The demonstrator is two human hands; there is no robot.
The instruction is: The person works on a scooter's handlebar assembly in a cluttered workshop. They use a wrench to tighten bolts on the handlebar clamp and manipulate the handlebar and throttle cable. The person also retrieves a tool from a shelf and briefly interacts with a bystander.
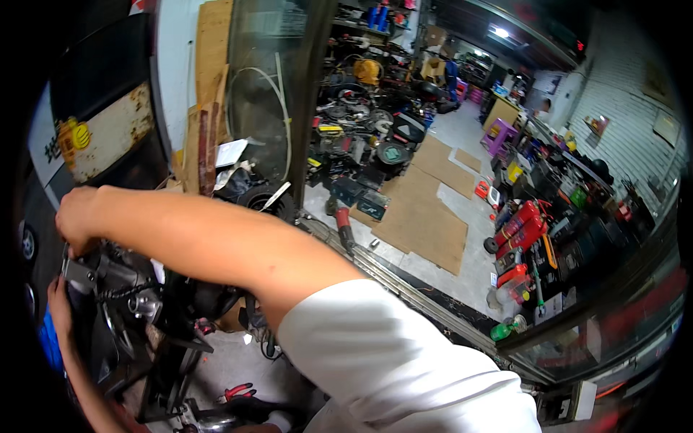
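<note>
My right arm, in a white sleeve, reaches across to the far left. My right hand [76,219] is curled there above a grey metal part [78,273]; whatever sits in its fingers is hidden. Lower down, my left hand [59,309] lies against the outer side of the same dark assembly, most of its fingers out of sight. Beside the hands is a machine's black frame [160,375], with a silver cylindrical fitting [146,306] and a black coiled cable [121,292]. Red-handled pliers [237,392] rest on the floor near the frame.
A metal door track [404,278] crosses the floor to my right. Beyond it are flattened cardboard [426,224], a red and black power tool [343,225], piled parts, red fire extinguishers [521,229] and a purple stool [498,134]. A tyre [268,202] stands behind my arm.
</note>
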